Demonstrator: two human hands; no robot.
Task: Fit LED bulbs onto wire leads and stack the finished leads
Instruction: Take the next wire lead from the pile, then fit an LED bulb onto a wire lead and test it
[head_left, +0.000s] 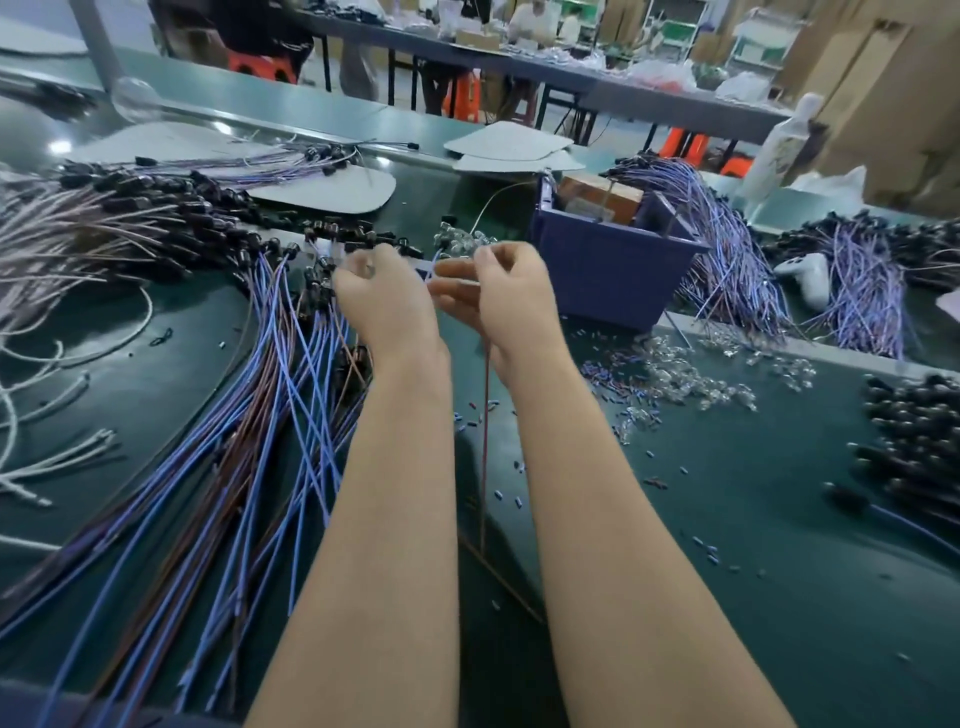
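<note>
Both my hands are raised over the middle of the green table (727, 519). My left hand (387, 301) has its fingers curled round a small clear LED bulb, blurred. My right hand (498, 296) pinches the top of a thin red wire lead (486, 415) that hangs down between my forearms. The two hands nearly touch at the fingertips. A fan of blue and brown leads with black sockets (270, 415) lies to the left. Loose clear bulbs (691, 379) are scattered to the right, and a small heap of bulbs (460, 241) sits just beyond my hands.
A blue plastic bin (613, 265) stands right behind my right hand. Bundles of purple leads (737, 260) drape beside it. Black sockets (914, 431) pile at the right edge. White cords (47, 364) lie far left. Grey card sheets (322, 192) lie farther back. People sit at distant tables.
</note>
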